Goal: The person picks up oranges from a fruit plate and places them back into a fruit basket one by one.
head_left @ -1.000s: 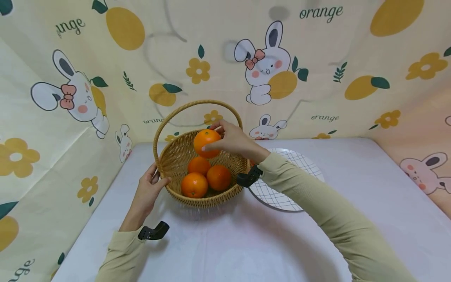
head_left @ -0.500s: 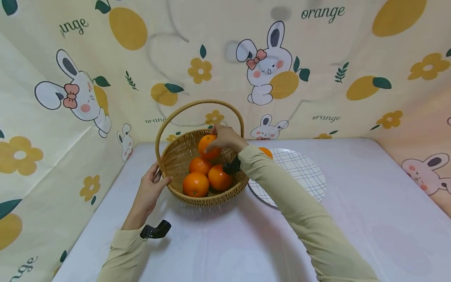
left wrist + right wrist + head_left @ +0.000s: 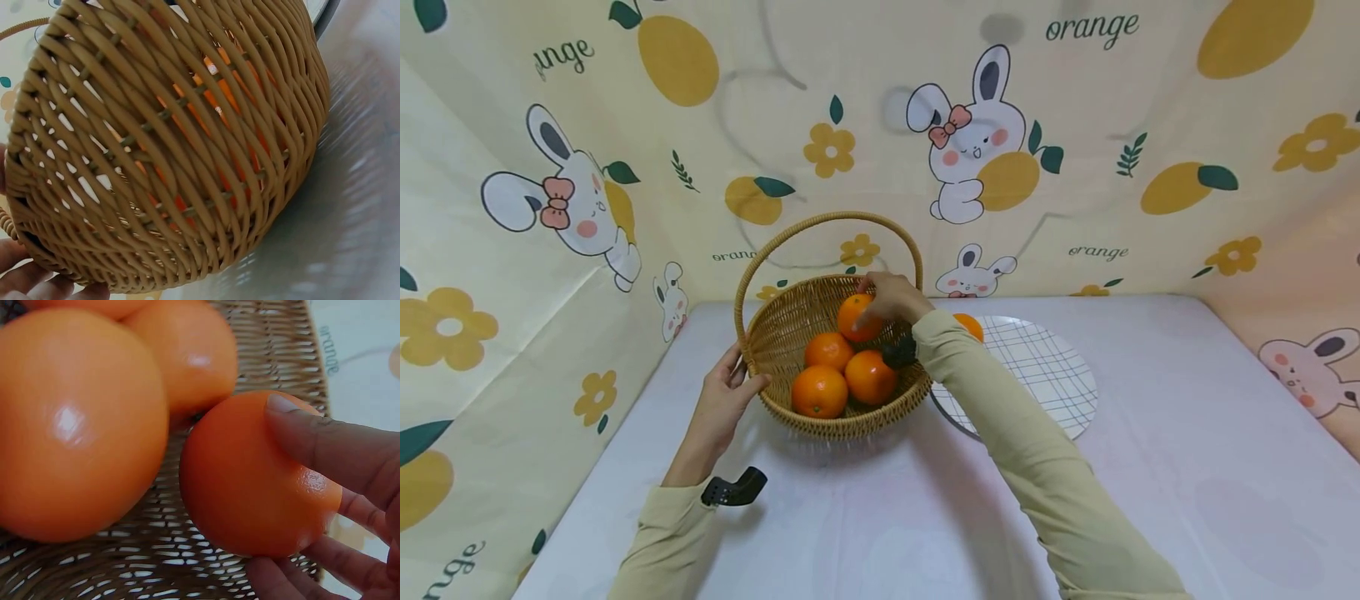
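My left hand (image 3: 724, 407) grips the left rim of the wicker basket (image 3: 781, 337) where its arched handle joins, thumb over the edge. In the left wrist view its fingers (image 3: 39, 282) lie along the rim of the woven wall (image 3: 156, 131). My right hand (image 3: 893, 297) holds an orange (image 3: 854, 318) low at the back right inside the basket. The right wrist view shows the thumb on top of this orange (image 3: 244, 481) and fingers around its far side. Three more oranges sit in the basket, the front one (image 3: 820, 392) closest to the near rim.
A round white plate (image 3: 1041, 371) with a thin grid pattern lies right of the basket. On its far left side rests another orange (image 3: 969, 326), partly covered by my right sleeve (image 3: 1000, 417). A printed cloth (image 3: 865, 67) rises behind the white table (image 3: 850, 517).
My right hand has lowered the orange deeper into the basket and slightly to the right. The right forearm has swung left, uncovering the plate's orange. My left hand keeps its grip on the basket.
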Available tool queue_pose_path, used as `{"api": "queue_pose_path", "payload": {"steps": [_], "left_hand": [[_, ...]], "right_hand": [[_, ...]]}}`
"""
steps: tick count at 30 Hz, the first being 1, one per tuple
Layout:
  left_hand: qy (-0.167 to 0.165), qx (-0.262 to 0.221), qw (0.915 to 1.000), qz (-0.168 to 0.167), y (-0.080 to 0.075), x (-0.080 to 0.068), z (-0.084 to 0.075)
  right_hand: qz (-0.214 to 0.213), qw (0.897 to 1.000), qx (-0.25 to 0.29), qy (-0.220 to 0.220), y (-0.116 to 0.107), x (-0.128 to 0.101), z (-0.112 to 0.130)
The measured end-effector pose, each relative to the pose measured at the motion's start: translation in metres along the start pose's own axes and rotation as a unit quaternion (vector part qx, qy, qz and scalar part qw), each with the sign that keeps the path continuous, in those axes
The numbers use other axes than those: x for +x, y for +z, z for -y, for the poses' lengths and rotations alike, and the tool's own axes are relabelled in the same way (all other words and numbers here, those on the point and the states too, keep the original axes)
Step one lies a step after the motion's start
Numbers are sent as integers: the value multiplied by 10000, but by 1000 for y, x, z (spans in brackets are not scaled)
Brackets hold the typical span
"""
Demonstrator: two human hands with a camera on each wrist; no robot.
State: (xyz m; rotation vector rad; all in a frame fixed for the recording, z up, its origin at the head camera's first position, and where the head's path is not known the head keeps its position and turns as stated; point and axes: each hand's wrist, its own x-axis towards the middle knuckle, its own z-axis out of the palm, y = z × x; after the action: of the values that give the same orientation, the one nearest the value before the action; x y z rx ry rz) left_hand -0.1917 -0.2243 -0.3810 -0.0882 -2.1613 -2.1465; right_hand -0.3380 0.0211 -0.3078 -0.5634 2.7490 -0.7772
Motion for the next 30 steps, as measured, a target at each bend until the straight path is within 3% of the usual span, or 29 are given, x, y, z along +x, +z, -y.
{"api": "queue_pose_path", "payload": {"steps": [15,30], "left_hand": [[-13,79,10000,-42,0,1,0],[-57,133,9999,2,-1,2,0]], "right_hand": [[234,9983,-398,-355,16,4,-12],[466,9983,-104,-346,21,6,-18]]}}
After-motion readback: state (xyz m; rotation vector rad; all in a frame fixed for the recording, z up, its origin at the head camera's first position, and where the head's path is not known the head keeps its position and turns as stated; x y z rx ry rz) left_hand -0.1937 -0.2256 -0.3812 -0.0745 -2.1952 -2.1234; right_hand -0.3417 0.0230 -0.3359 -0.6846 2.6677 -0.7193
